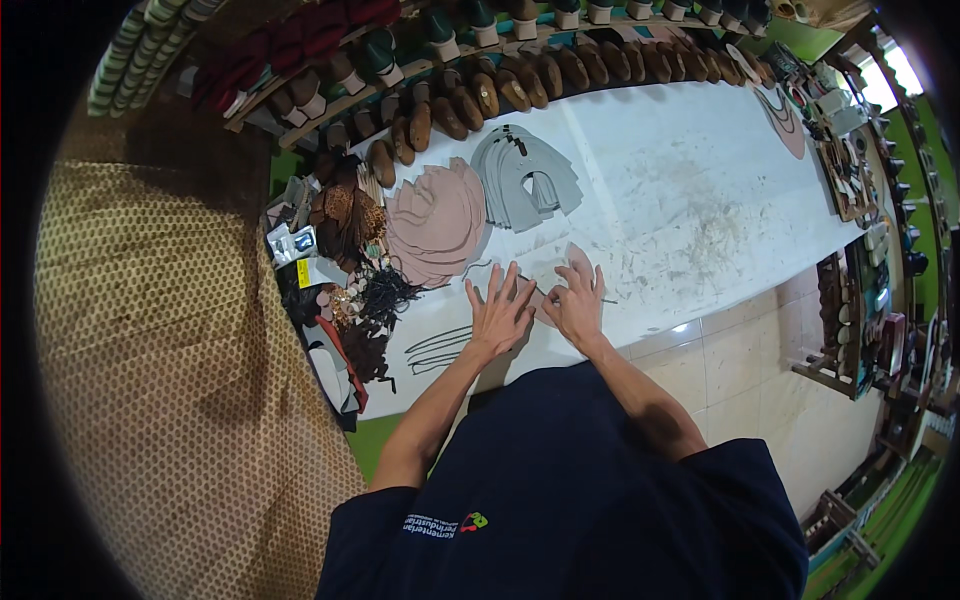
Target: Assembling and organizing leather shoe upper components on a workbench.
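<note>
My left hand (497, 318) lies on the white table with its fingers spread, its tips close to a thin dark strip (535, 287). Beside it, my right hand (577, 312) bends over the same strip, thumb and forefinger drawn together on it and the other fingers raised apart. One end of the strip shows past the right hand. A small pink cut piece (579, 257) sits just beyond my right fingertips, partly covered. Several dark green strips (438, 345) are laid out side by side left of my left wrist.
Fanned pink pieces (435, 220) and grey pieces (525, 175) lie farther back. Wooden shoe lasts (515, 88) line the table's far edge. Black cord scraps (385, 292) and packets crowd the left end. A tool rack (848, 170) stands at the right end. Patterned sheeting (190, 380) hangs at left.
</note>
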A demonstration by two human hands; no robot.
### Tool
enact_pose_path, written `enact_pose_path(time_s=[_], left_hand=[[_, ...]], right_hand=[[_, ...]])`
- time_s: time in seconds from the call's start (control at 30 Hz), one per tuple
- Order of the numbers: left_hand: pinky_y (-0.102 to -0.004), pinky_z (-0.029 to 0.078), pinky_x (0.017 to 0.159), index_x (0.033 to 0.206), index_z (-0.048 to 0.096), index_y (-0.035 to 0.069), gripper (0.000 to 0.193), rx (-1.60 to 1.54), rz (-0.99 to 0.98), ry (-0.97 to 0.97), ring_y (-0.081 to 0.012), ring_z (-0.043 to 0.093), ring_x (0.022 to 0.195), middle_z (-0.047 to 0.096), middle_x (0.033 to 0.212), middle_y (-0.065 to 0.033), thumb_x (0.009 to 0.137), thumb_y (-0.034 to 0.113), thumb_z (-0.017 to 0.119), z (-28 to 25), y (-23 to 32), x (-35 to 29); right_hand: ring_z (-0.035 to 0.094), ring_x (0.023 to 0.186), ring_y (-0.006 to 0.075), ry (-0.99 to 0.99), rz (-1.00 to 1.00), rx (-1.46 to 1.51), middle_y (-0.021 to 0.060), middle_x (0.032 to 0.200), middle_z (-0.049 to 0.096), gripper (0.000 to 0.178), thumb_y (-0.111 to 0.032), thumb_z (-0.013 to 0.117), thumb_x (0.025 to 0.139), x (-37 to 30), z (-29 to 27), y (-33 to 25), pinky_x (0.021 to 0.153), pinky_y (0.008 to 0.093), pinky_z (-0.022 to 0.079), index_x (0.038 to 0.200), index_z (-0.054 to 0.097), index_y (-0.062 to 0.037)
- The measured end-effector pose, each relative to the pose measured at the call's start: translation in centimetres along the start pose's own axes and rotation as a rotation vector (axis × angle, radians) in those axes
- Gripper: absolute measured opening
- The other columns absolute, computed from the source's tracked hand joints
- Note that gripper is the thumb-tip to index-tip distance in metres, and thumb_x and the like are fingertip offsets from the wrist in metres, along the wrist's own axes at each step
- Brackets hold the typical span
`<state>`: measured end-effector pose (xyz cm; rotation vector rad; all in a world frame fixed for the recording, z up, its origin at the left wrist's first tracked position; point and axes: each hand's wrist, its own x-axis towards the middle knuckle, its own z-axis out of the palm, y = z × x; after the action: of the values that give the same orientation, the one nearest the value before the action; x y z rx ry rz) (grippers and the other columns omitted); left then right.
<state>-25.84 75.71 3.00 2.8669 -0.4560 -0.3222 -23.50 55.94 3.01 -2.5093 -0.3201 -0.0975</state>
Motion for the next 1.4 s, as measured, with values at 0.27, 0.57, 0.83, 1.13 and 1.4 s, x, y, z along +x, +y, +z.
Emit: enact_pose_path(time_s=[0.27,0.57,0.83,1.13,1.4], left_hand=[[-0.0827,-0.002,0.113,0.159,0.047,0.040,0.055,0.003,0.028,-0.015,-0.0371,0.006,0.163,0.011,0.178,-0.0108,0.105,0.050,0.051,0.1,0.7,-0.2],[-0.0816,-0.004,0.114,0.158,0.048,0.038,0.055,-0.003,-0.004,-0.047,-0.0364,0.003,0.163,0.010,0.178,-0.0106,0.107,0.058,0.043,0.0,1.4,-0.1],[-0.0815,-0.003,0.115,0.159,0.047,0.037,0.055,-0.018,-0.008,-0.065,-0.0370,0.001,0.163,0.008,0.178,-0.0103,0.107,0.055,0.046,-0.3,1.4,-0.2],[-0.0823,0.001,0.114,0.162,0.042,0.036,0.058,-0.035,-0.025,0.012,-0.0378,0.003,0.163,0.008,0.178,-0.0099,0.106,0.048,0.051,0.6,2.4,-0.9],[-0.0838,0.005,0.114,0.159,0.046,0.033,0.056,-0.041,-0.046,0.075,-0.0364,0.007,0.163,0.014,0.178,-0.0075,0.105,0.044,0.054,1.2,3.0,-1.3]], right_hand=[[0.044,0.144,0.0344,-0.035,0.005,-0.038,0.0068,0.134,0.064,0.012,-0.022,0.079,0.079,0.0,-0.1,0.3,0.124,0.0650,0.018,0.076,0.079,-0.0102],[0.043,0.145,0.0336,-0.043,-0.026,0.033,0.0078,0.140,0.061,0.021,-0.030,0.080,0.083,-1.0,-1.4,1.4,0.125,0.0620,0.018,0.095,0.081,-0.0121],[0.042,0.147,0.0320,-0.048,-0.036,-0.048,0.0069,0.148,0.058,0.022,-0.032,0.079,0.088,-3.1,-4.5,5.3,0.125,0.0599,0.020,0.102,0.083,-0.0155],[0.041,0.147,0.0330,-0.116,-0.073,-0.022,0.0059,0.145,0.058,0.015,-0.029,0.080,0.087,-2.2,-4.9,5.4,0.125,0.0606,0.019,0.092,0.084,-0.0161],[0.041,0.147,0.0330,-0.180,-0.090,0.022,0.0056,0.142,0.060,0.013,-0.029,0.080,0.086,-2.1,-5.6,5.7,0.125,0.0638,0.016,0.090,0.083,-0.0162]])
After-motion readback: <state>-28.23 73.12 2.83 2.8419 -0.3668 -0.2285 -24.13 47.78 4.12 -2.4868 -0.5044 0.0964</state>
